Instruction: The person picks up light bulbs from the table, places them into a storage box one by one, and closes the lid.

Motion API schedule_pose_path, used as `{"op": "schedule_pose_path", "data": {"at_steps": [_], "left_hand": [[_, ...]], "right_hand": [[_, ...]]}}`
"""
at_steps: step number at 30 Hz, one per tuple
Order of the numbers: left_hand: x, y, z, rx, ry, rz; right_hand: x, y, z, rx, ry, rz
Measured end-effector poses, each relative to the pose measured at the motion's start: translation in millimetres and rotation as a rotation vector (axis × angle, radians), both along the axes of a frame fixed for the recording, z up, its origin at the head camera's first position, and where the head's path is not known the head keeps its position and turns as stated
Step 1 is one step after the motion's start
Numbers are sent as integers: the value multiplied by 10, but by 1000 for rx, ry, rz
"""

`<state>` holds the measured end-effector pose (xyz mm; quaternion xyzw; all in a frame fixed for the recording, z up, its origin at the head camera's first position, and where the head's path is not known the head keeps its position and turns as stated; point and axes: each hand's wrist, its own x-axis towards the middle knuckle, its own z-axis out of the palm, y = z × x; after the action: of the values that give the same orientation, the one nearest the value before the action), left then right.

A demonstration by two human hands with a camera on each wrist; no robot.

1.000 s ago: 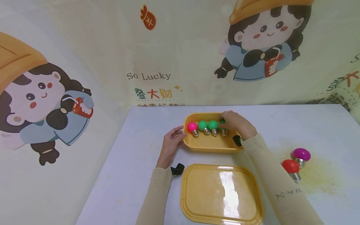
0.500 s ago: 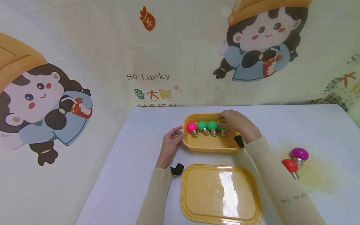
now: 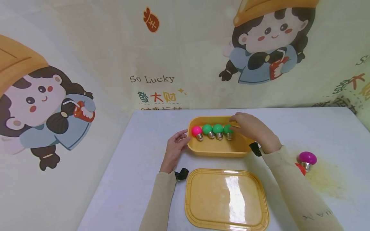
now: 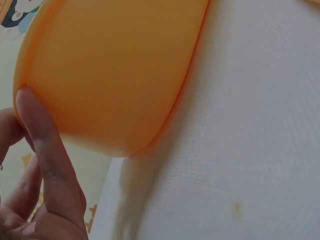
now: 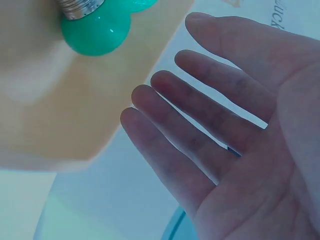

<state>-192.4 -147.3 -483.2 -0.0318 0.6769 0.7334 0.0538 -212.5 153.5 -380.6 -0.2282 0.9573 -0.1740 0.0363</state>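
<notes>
Toward the back of the table stands a yellow plastic box [image 3: 218,154]. Inside lie a pink light bulb [image 3: 197,130] and three green light bulbs, in a row: a left one [image 3: 207,129], a middle one [image 3: 217,129] and a right one [image 3: 228,129]. My left hand [image 3: 174,149] touches the box's left end, its thumb [image 4: 42,132] lying straight along the outer wall in the left wrist view. My right hand [image 3: 255,128] hovers over the box's right end, near the right green bulb. In the right wrist view, its fingers [image 5: 170,145] are extended and hold nothing.
A shallow yellow tray or lid [image 3: 218,199] lies in front of the box. To the right are a purple bulb [image 3: 307,158] and a red bulb [image 3: 300,169], mostly hidden by my right sleeve [image 3: 297,189]. A printed cloth [image 3: 196,64] hangs behind the table.
My right hand has drawn away to the right from the right green bulb, which now shows more fully. The left hand stays at the box's end. The right sleeve covers more of the red bulb.
</notes>
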Motion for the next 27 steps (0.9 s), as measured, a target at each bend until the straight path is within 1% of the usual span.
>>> {"op": "schedule_pose_path", "data": {"at_steps": [12,17,21,27], "left_hand": [[2,3,18,24,-12,-6],[3,16,24,17,-12,-9],[-4,18,21,20,-18,-2],[0,13,12,16,-26,11]], "right_hand": [[182,123,18,-11,68,-5],[277,174,33,-18,71,-15],[345,216,44,-20,83,-26],[413,277,58,-14,121,-18]]}}
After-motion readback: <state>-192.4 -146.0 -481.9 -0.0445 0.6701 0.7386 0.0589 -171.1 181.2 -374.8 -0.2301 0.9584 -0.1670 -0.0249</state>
